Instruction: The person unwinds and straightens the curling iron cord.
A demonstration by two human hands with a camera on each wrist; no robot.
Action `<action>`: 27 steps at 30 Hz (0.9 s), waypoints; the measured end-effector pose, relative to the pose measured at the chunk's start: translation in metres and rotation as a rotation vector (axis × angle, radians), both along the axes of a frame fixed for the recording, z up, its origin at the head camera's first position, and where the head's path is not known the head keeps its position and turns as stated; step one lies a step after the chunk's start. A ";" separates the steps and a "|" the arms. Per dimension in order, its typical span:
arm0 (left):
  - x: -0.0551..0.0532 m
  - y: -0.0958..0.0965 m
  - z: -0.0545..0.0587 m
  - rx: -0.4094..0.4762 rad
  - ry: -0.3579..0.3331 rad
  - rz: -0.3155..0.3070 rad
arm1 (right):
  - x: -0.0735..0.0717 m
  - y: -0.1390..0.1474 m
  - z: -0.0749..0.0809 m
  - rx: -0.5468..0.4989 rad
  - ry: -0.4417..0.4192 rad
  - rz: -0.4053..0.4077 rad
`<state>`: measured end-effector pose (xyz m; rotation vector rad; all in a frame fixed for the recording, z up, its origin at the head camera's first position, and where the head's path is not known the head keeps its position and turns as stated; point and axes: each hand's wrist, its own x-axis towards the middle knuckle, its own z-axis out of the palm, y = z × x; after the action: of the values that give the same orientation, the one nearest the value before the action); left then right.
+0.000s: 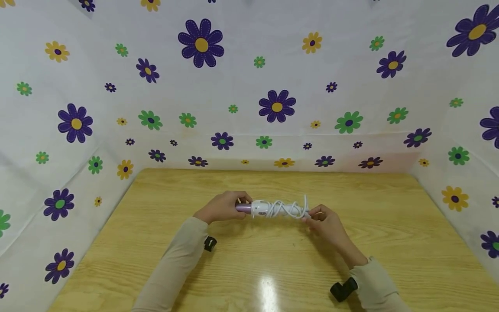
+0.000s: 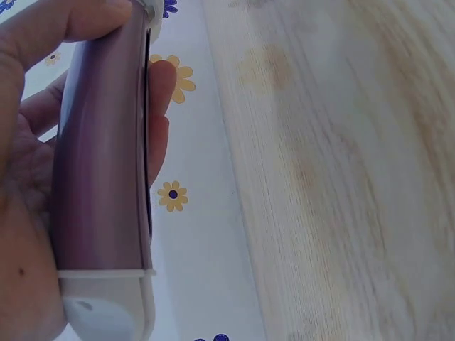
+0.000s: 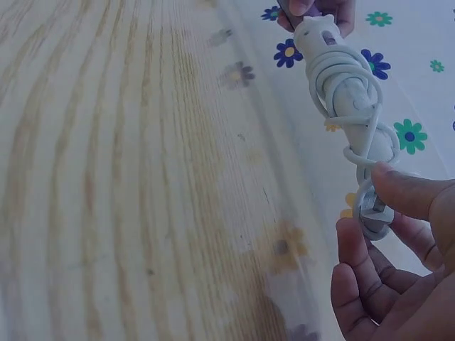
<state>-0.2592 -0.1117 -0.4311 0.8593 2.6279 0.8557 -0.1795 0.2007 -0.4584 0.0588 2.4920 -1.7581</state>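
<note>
A hair straightener with a purple barrel (image 2: 103, 163) and a white handle (image 1: 258, 208) is held level above the table, its white cord (image 1: 278, 209) wound in loose loops round the handle. My left hand (image 1: 230, 206) grips the purple end, thumb on one side and fingers behind, as the left wrist view shows. At the handle's far end, my right hand (image 1: 327, 223) pinches the cord's plug (image 3: 377, 209) between thumb and fingers. Part of the plug is hidden by the fingertips in the right wrist view.
The wooden table (image 1: 241, 273) stretches under both hands. A white cloth with printed flowers (image 1: 241, 78) stands as a wall behind it and along both sides. A black wrist camera strap (image 1: 210, 243) shows at the left sleeve, and a black camera (image 1: 344, 289) at the right.
</note>
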 end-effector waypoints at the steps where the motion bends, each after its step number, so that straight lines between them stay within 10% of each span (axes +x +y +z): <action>1: 0.000 0.000 0.000 0.001 0.003 -0.003 | 0.000 0.000 -0.001 0.005 0.000 -0.005; 27: 0.000 0.010 -0.001 -0.007 0.007 -0.042 | 0.006 0.008 -0.010 0.019 -0.002 -0.046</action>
<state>-0.2593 -0.1015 -0.4320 0.9140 2.6073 0.8343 -0.1734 0.2089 -0.4688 0.1197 2.5262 -1.7498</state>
